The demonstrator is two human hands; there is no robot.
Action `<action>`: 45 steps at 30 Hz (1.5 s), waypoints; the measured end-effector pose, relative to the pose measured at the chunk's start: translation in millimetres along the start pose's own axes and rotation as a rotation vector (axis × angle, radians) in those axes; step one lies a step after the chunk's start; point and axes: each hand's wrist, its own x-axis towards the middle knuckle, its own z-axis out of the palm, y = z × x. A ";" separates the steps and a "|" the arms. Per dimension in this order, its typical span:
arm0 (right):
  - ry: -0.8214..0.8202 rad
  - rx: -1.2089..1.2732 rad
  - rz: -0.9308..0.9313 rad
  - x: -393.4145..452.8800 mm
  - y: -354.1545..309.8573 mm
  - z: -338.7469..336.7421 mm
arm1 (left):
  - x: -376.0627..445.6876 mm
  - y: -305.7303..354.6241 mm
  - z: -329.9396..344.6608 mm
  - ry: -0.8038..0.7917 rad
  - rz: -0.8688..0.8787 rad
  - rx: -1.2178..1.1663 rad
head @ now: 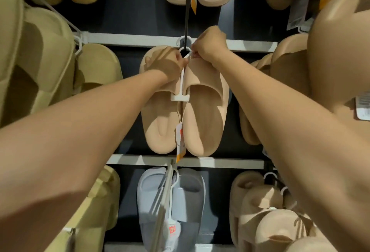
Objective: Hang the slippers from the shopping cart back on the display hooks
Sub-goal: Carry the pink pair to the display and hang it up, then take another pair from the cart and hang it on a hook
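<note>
The right hand (210,45) pinches the loop at the top of a white hanger (181,83), fingers curled on it right at the dark hook (187,11). The left hand (166,63) grips the hanger's neck just below, steadying it. From that hanger hang the beige slippers (200,115), side by side against the dark display wall (130,21), between two white rails (128,38). The step in hand looks like threading the loop onto the hook. Next, the loop probably needs sliding fully on before both hands let go. Gray slippers (186,201) hang below.
</note>
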 end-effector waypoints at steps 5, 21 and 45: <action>0.063 -0.142 -0.200 -34.2 -24.7 8.7 | -22.5 2.5 -24.2 -0.009 -0.003 0.131; -0.243 0.225 -0.709 -386.4 -125.6 -62.7 | -379.5 36.5 -273.4 0.113 -0.200 0.535; -1.122 1.698 -1.402 -876.3 -324.6 -99.2 | -859.6 224.1 -507.9 0.650 -1.749 1.713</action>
